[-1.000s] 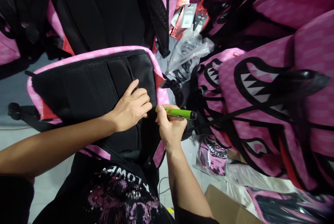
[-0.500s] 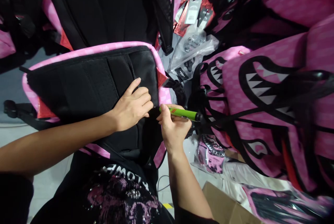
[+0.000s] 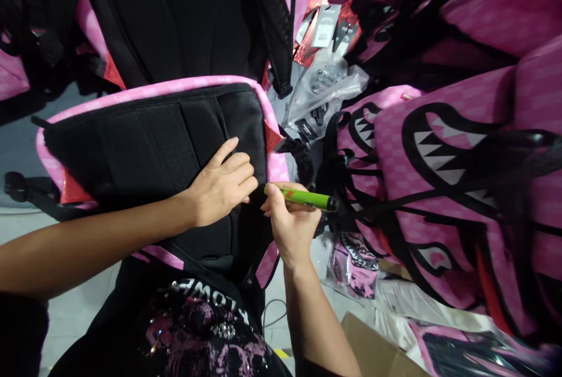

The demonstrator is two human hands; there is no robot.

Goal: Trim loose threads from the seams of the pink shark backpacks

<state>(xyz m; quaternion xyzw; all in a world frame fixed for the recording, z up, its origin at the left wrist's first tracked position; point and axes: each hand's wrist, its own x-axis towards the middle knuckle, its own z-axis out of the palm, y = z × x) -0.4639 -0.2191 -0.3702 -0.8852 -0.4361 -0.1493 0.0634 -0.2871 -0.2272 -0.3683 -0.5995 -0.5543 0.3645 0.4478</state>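
A pink-checked backpack [image 3: 276, 167] lies before me with its black back panel [image 3: 153, 131] facing up and red corner patches at its sides. My left hand [image 3: 223, 184] is on this panel, little finger stretched out, the other fingers curled and pinching the black fabric near the right edge; its thumb is mostly hidden. In my right hand [image 3: 292, 219] is a green marker pen [image 3: 302, 196], held between thumb and fingers. Its black end points right, while the other end meets the bag's right edge close to my left fingertips. The tip itself is hidden.
Another black-backed bag [image 3: 188, 14] lies beyond. To the right, pink shark-mouth backpacks [image 3: 395, 125] are stacked closely. Between them are a clear plastic bag [image 3: 325, 87] and hang tags [image 3: 325, 26]. A cardboard box [image 3: 373, 348] stands at lower right, near plastic-wrapped pink goods [image 3: 353, 266].
The right hand and pen have shifted slightly left and down along the bag's edge. My left hand keeps almost the same place; the whole view has moved a little.
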